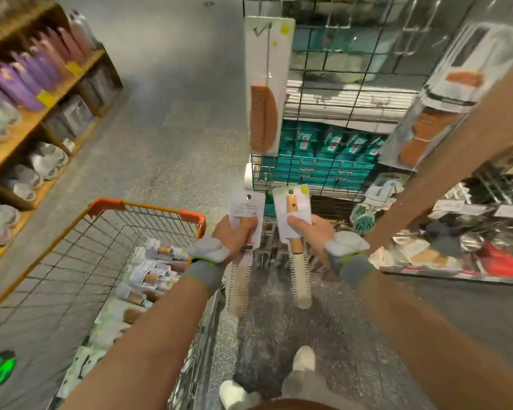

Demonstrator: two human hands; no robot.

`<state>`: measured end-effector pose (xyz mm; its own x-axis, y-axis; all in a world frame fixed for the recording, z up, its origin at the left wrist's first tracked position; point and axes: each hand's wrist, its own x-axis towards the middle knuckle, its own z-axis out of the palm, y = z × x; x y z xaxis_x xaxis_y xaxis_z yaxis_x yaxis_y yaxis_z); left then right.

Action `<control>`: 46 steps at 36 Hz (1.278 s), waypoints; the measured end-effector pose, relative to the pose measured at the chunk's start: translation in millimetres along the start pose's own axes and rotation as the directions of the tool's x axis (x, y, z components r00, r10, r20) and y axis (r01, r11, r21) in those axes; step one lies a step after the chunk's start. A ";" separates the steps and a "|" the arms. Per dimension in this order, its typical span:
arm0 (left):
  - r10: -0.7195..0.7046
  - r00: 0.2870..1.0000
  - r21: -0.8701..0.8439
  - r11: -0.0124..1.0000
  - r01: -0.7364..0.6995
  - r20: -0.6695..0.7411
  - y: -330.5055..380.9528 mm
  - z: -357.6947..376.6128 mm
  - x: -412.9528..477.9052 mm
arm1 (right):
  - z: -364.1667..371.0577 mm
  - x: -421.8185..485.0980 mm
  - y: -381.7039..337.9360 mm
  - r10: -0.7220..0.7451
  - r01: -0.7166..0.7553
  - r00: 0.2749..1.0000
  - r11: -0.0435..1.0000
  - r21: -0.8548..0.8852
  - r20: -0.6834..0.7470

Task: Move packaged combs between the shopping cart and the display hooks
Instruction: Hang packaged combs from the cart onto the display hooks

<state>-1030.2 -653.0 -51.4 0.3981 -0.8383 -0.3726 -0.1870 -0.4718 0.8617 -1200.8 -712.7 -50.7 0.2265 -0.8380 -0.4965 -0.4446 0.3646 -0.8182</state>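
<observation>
You are clamping L hand point(234, 235) on one round brush point(246, 211), R hand point(311, 232) on second brush point(292, 208); more pkgs point(154, 270) are lying in cart point(148, 207).

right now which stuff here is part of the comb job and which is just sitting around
Job:
left hand, gripping a carded pack
right hand, gripping a second carded pack
shopping cart, more packs inside
hanging comb pack on the wire grid

Just around:
purple bottles, far left
teal boxes behind the grid
green brushes, low right
</observation>
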 end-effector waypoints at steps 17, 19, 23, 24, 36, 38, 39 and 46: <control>-0.106 0.979 -0.001 0.994 0.108 -0.174 -6.3 23.0 33.3 | 0.8 49.4 9.0 -0.056 0.088 0.983 0.980 -0.181 0.177; -0.116 0.979 -0.005 0.993 0.116 -0.165 -5.0 20.2 36.4 | 5.6 53.4 8.3 -0.076 0.106 0.981 0.981 -0.162 0.180; -0.114 0.986 0.021 0.993 0.118 -0.121 -2.8 14.7 46.3 | 14.6 56.7 5.7 -0.054 0.074 0.990 0.986 -0.151 0.134; -0.114 0.988 0.034 0.992 0.118 -0.108 -1.6 13.0 46.6 | 16.7 56.9 5.7 -0.043 0.060 0.992 0.987 -0.148 0.116; -0.124 0.992 0.066 0.990 0.123 0.015 -6.2 0.0 68.3 | 37.0 52.6 -3.0 -0.009 0.023 0.985 0.997 -0.076 0.170; -0.135 0.990 0.028 0.991 0.134 0.028 -10.2 -2.8 72.2 | 41.8 54.6 0.8 0.018 -0.007 0.990 0.997 -0.078 0.138; -0.138 0.990 0.018 0.990 0.137 0.031 -8.1 -2.7 72.0 | 41.3 57.1 3.8 0.021 -0.014 0.992 0.998 -0.057 0.127; -0.148 0.987 -0.033 0.988 0.150 0.071 -13.0 -7.2 76.7 | 48.1 62.8 1.8 0.005 -0.004 1.000 1.000 -0.015 0.020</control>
<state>-990.7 -709.2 -88.6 0.3569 -0.7766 -0.5191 -0.0952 -0.5831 0.8068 -1145.7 -745.1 -97.3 0.2416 -0.8281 -0.5059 -0.4586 0.3620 -0.8116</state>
